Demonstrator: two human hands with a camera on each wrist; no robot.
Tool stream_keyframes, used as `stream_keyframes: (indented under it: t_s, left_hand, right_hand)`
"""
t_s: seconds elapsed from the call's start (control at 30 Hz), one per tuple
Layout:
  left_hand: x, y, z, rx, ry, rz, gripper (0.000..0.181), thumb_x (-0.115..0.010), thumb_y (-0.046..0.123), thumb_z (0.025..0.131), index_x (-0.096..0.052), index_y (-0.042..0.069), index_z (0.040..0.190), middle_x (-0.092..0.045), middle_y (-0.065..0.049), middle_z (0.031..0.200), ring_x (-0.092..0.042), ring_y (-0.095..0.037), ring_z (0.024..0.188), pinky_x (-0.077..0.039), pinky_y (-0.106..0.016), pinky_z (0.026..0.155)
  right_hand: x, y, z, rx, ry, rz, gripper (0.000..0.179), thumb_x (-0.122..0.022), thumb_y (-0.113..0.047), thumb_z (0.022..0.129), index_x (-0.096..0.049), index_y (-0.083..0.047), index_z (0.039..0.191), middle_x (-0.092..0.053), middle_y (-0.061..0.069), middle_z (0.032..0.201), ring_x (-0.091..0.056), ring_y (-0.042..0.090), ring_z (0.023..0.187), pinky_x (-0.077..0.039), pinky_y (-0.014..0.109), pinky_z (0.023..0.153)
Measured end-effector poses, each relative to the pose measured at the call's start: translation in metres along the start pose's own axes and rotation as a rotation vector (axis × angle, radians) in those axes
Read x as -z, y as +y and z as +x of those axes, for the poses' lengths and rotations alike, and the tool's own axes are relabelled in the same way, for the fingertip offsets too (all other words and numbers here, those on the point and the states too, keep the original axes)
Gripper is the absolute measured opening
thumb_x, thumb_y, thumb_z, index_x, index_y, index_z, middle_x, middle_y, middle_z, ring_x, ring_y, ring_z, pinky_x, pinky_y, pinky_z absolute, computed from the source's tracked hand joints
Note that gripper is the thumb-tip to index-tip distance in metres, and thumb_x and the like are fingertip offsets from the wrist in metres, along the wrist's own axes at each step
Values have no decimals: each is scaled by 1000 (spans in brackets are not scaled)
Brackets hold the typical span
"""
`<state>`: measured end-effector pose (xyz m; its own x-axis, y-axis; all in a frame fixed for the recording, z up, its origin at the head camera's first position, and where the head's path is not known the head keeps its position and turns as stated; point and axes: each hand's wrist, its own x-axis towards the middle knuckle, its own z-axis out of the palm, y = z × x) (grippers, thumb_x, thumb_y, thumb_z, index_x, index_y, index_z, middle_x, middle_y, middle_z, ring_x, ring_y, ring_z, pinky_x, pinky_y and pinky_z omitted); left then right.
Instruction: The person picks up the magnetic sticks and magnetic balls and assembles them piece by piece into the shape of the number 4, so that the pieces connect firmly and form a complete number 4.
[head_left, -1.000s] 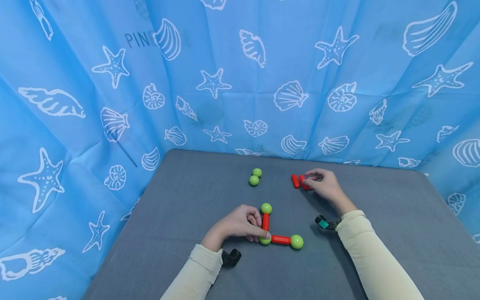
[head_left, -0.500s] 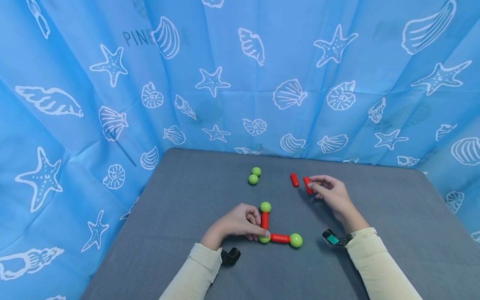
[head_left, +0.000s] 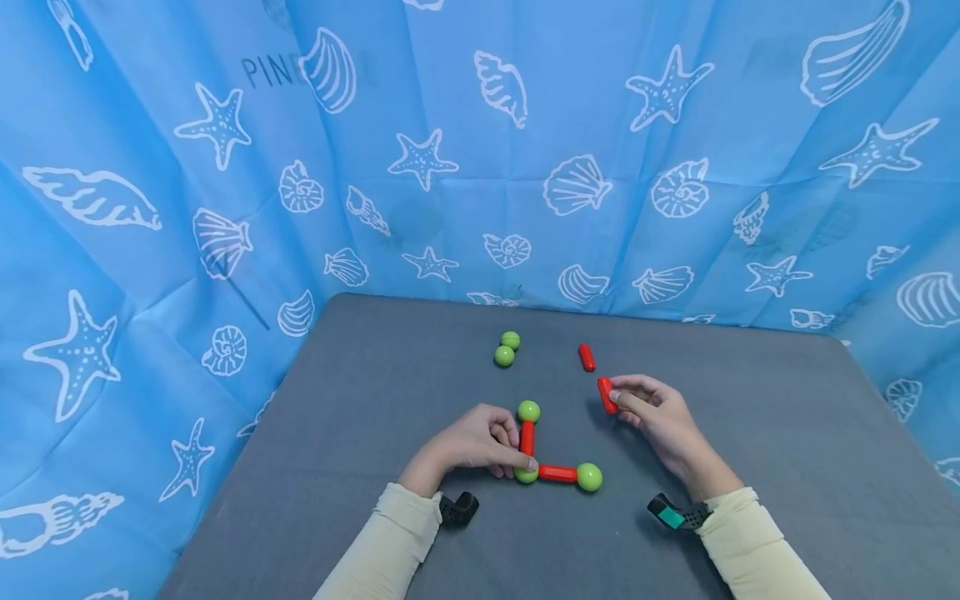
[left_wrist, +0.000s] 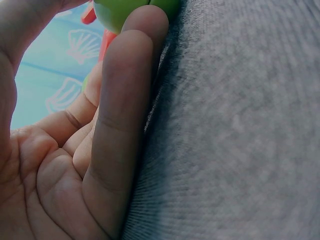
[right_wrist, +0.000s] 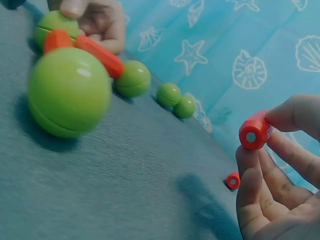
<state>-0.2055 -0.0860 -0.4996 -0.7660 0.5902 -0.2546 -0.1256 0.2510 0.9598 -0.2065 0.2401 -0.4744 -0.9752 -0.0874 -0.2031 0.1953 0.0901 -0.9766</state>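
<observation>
Two red rods and three green balls form an L on the table. My left hand [head_left: 476, 440] pinches the corner ball [head_left: 527, 475]; in the left wrist view its fingers lie along the cloth beside that ball. From the corner, one red rod [head_left: 528, 439] runs back to a green ball [head_left: 528, 411], and another red rod [head_left: 558, 473] runs right to a green ball [head_left: 589, 477]. Raised off the table, a loose red rod [right_wrist: 254, 131] is pinched between thumb and fingers of my right hand [head_left: 654, 414]. Its end shows a round grey metal disc.
Toward the back of the grey table [head_left: 390, 358] lie two green balls [head_left: 504, 356], close together. One more red rod [head_left: 587, 357] lies right of them. A blue curtain [head_left: 450, 108] with white shell prints hangs behind the table and along its left side.
My right hand has drawn one red rod away from the other loose one, lifting it and bringing it nearer. The left hand stays on the corner ball.
</observation>
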Motion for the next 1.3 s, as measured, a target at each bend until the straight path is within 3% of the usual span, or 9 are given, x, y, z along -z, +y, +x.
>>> stream_keyframes:
  t_s: [0.4, 0.87, 1.3]
  left_hand:
    - [0, -1, 2, 4, 2, 24, 31, -91, 18, 84, -63, 6, 90, -73, -4, 73, -72, -16, 63, -63, -31, 60]
    - [0, 0, 1, 25, -3, 29, 31, -91, 19, 84, -63, 6, 90, -73, -3, 74, -72, -15, 63, -63, -30, 60]
    - [-1, 2, 1, 23, 2, 21, 31, -91, 18, 85, -63, 5, 91, -73, -4, 75, -72, -15, 62, -64, -32, 62]
  right_hand:
    - [-16, 14, -17, -34, -24, -21, 51, -72, -21, 103, -53, -1, 147, -73, -8, 111, -67, 6, 92, -62, 27, 83]
    - [-21, 26, -33, 109, -110, -111, 45, -70, -12, 103, -55, 7, 141, -74, -4, 108, -71, 8, 89, -64, 29, 78]
    - [-25, 21, -34, 127, -147, -141, 46, -70, -8, 101, -55, 7, 142, -66, 22, 118, -71, 15, 84, -64, 32, 75]
